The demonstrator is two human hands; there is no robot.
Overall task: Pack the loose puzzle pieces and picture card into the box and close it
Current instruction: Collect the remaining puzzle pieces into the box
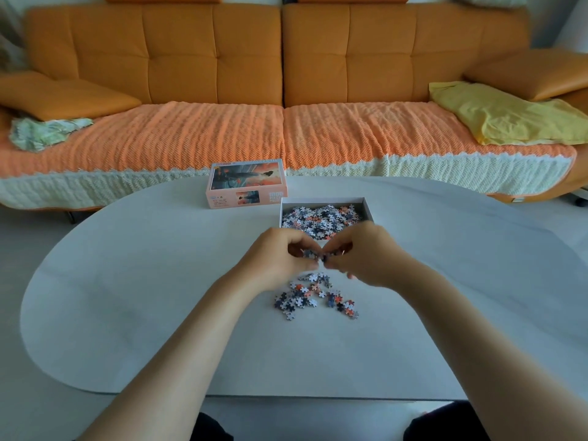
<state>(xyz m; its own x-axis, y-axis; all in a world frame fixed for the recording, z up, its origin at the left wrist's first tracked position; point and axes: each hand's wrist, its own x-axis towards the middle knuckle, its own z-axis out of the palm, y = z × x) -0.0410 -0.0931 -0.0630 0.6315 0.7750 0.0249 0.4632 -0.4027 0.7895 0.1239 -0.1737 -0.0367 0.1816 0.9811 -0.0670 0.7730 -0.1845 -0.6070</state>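
Observation:
A small heap of loose puzzle pieces (315,297) lies on the white table (127,297) in front of me. My left hand (280,259) and my right hand (362,253) meet just above the heap, fingers curled, together holding a clump of pieces (313,254) between them. Right behind my hands stands the open white box tray (369,206), partly filled with pieces. The box lid (246,183), printed with the picture, rests face up to the tray's left. I see no separate picture card.
An orange sofa (280,58) with a knitted cover runs along the table's far side. On it lie a yellow cloth (509,114) at the right and a greenish cloth (44,132) at the left. The table's near edge is close to my knees.

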